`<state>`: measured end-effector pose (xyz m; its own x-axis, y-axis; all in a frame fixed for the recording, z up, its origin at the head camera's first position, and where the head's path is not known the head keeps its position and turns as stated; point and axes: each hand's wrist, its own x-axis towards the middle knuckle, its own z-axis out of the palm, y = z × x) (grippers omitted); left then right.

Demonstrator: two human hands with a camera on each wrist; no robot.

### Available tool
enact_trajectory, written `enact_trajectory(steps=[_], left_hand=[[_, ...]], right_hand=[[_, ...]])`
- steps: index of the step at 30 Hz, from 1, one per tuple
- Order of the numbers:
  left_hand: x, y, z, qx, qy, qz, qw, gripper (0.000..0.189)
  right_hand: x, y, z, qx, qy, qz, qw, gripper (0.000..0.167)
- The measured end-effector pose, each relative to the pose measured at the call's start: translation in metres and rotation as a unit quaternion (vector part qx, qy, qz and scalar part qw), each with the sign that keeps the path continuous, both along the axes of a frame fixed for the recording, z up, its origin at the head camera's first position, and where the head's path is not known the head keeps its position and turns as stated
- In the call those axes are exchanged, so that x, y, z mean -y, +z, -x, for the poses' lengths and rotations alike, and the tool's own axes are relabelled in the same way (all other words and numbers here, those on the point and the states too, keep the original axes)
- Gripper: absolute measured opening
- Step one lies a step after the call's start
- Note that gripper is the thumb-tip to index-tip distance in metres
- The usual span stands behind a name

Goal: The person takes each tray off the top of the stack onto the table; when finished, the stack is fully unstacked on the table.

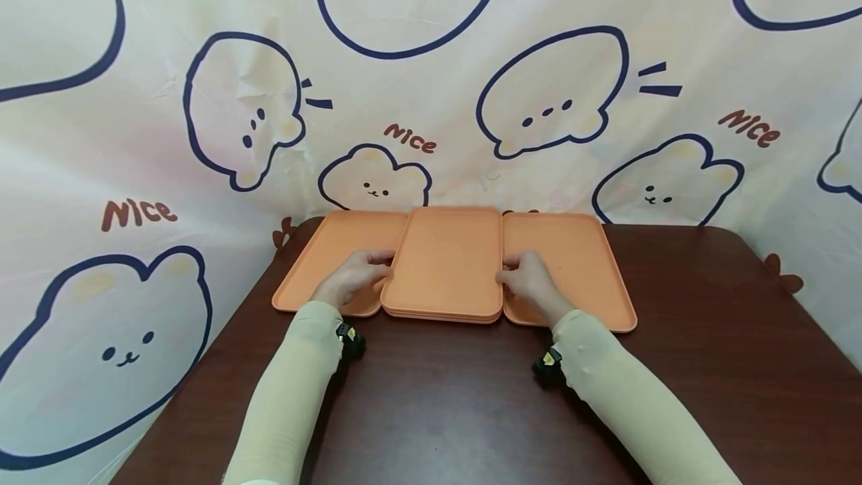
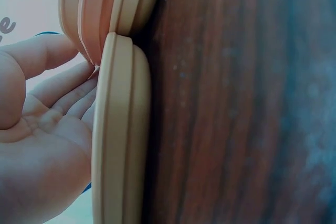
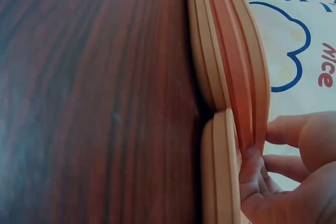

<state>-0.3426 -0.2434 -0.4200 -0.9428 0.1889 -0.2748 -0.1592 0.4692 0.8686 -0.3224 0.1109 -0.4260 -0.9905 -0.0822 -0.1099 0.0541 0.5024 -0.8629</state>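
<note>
A stack of orange trays [image 1: 447,260] lies in the middle of a row, its layered rims [image 3: 236,61] seen edge-on in both wrist views. My left hand [image 1: 353,275] holds the stack's left edge, thumb at the top tray's rim and fingers reaching beside and below it. On the opposite edge, my right hand [image 1: 532,281] pinches the upper rims between thumb and fingers. Which layers each hand grips, I cannot tell exactly. Below my left hand lies the left tray [image 1: 306,275]; the right tray [image 1: 592,275] is under my right hand.
All the trays rest on a dark brown wooden table [image 1: 444,403], towards its far edge. Behind and around it hangs a pale cloth [image 1: 444,96] printed with cartoon bears. Both side trays touch or nearly touch the middle stack.
</note>
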Motion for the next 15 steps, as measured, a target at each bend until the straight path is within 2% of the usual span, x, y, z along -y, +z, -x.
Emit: enact_trajectory(steps=[2,5,11,15], left_hand=[[0.000,-0.001,0.000,0.000,0.000,0.002,1.0000,0.061],[-0.001,-0.002,0.001,0.002,0.001,-0.008,1.0000,0.057],[0.000,-0.001,0.000,0.002,0.001,-0.007,1.0000,0.057],[0.001,-0.002,0.001,-0.005,-0.014,0.002,0.9999,0.059]], right_hand=[[0.002,0.002,-0.001,0.008,-0.020,-0.001,0.9998,0.045],[0.004,0.006,-0.002,0.015,-0.050,0.028,0.9983,0.046],[0.006,0.011,-0.004,0.022,-0.076,0.096,0.9923,0.046],[0.007,0.011,-0.007,0.043,-0.096,0.165,0.9806,0.047]])
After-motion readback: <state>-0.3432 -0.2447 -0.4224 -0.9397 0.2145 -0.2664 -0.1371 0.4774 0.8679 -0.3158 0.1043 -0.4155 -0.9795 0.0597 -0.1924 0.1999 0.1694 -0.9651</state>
